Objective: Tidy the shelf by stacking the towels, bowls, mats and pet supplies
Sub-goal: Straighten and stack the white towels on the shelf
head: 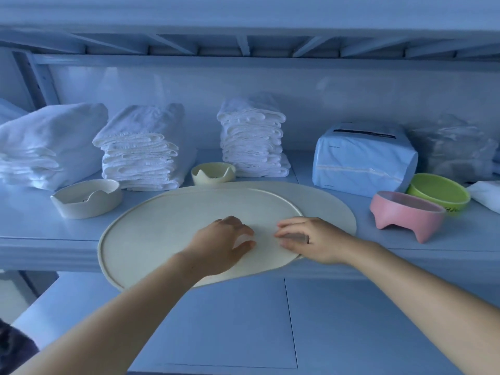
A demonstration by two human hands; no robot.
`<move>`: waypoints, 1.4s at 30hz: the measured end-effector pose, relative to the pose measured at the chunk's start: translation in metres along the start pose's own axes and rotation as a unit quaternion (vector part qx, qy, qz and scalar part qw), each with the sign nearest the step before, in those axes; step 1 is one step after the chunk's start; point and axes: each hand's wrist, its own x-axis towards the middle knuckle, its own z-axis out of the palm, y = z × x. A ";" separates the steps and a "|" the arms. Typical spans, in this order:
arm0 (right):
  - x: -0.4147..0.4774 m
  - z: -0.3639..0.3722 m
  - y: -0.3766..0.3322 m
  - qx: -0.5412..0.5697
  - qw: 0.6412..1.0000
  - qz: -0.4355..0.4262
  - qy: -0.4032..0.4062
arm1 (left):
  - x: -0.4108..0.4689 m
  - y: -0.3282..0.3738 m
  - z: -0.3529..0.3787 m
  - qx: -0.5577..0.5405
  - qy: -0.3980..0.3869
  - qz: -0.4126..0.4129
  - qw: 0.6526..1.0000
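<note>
On the middle shelf, front centre: upper mat, oval, cream, with a raised rim, lies on top of a lower mat of the same colour. The stack is offset, so the lower mat shows only as a crescent to the right and rear. The near rim of the upper mat overhangs the shelf's front edge. Left hand is on the upper mat near its middle, fingers arched with the tips touching the surface and the thumb spread; it is open and grips nothing. Right hand is just beside it at the upper mat's right rim, fingers stretched leftward and lying on the mat. It is motion-blurred but reads as open; the thumb is not visible. The two hands are close but apart. Left of the mats is a white bowl with a notched rim. Behind the mats, touching or nearly touching the rear edge, is a small yellow bowl. To the right, a pink footed bowl stands with a green bowl just behind it. The back row holds three stacks of folded white towels, a pale blue wrapped pack and a clear-wrapped bundle.
</note>
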 end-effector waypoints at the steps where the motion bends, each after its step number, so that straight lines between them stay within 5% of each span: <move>1: -0.003 0.000 0.001 0.005 1.000 0.000 -0.007 | -0.006 0.003 0.001 0.001 -0.001 -0.004 1.000; 14: -0.010 0.001 0.005 0.049 0.999 -0.010 -0.017 | -0.046 0.011 0.014 0.088 0.012 -0.024 0.996; 21: -0.009 0.003 0.008 0.065 0.998 0.007 0.013 | -0.032 0.012 0.010 0.093 -0.045 -0.029 0.994; 35: 0.011 -0.005 0.015 0.096 0.993 0.046 0.050 | -0.001 0.001 0.003 -0.099 -0.087 -0.045 0.990; 42: 0.062 -0.014 0.029 0.024 0.993 0.050 0.105 | 0.057 -0.036 -0.001 -0.079 -0.061 -0.029 0.995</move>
